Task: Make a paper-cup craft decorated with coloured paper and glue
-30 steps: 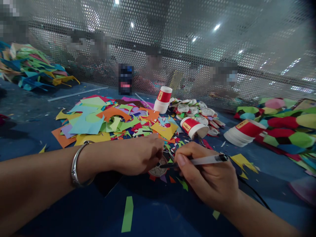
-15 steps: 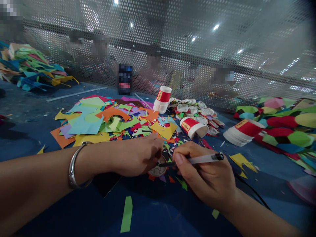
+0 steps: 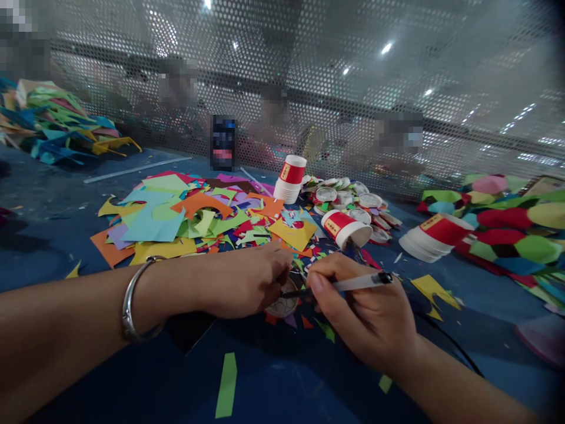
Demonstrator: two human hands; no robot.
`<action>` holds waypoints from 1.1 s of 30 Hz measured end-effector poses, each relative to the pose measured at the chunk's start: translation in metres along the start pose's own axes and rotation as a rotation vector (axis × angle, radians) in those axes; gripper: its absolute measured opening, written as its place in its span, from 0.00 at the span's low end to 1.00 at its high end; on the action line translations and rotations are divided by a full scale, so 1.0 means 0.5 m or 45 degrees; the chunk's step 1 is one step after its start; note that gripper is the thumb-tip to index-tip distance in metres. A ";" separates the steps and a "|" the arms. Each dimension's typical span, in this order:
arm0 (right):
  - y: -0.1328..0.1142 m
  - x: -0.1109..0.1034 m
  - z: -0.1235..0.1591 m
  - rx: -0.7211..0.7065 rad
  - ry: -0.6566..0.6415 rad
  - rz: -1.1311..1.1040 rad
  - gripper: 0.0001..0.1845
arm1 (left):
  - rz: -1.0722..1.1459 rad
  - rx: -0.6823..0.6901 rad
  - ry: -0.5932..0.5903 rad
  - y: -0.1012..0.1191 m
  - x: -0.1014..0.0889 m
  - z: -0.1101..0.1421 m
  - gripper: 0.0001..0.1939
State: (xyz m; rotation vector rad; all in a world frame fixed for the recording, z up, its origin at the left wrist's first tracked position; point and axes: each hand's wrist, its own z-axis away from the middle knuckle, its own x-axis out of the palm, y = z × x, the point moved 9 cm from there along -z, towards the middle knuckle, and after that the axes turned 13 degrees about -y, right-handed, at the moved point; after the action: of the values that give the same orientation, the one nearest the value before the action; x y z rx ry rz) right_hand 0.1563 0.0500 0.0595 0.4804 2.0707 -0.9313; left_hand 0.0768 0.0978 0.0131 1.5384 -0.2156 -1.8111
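Note:
My right hand [image 3: 371, 318] is closed around a pen [image 3: 359, 282] with a clear barrel and a dark end. The pen's tip points left and meets a small round paper disc [image 3: 285, 305] with dark lines on its pale face. Curled at the disc's upper left edge, my left hand [image 3: 247, 280] is closed on it; its fingertips are partly hidden. Around the disc lie coloured paper scraps [image 3: 326, 330]. Just beyond my right hand, a red and white paper cup [image 3: 342, 225] lies on its side with dark bits at its mouth.
Behind my hands spreads a heap of coloured paper offcuts [image 3: 154, 215]. Stacked cups [image 3: 291, 176] stand beside a pile of similar discs [image 3: 348, 197]; another cup stack [image 3: 436, 235] leans at right. A phone [image 3: 223, 143] stands by the perforated metal screen [image 3: 309, 59]. People are visible behind it.
My right hand and the pen have shifted slightly left, with the pen's tip still at the disc. My left hand stays in about the same place.

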 end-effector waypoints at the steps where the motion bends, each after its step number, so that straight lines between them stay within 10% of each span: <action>1: 0.001 0.000 0.000 0.011 -0.002 0.006 0.10 | -0.007 0.000 0.001 -0.001 0.001 -0.001 0.06; 33: 0.012 0.001 0.002 0.058 -0.011 -0.008 0.12 | -0.002 -0.102 -0.068 -0.006 0.002 -0.002 0.04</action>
State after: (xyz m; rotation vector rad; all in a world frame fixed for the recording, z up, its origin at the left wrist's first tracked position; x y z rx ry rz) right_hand 0.1601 0.0530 0.0559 0.4939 2.0481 -0.9843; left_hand 0.0763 0.0994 0.0104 1.4367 -0.1648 -1.8411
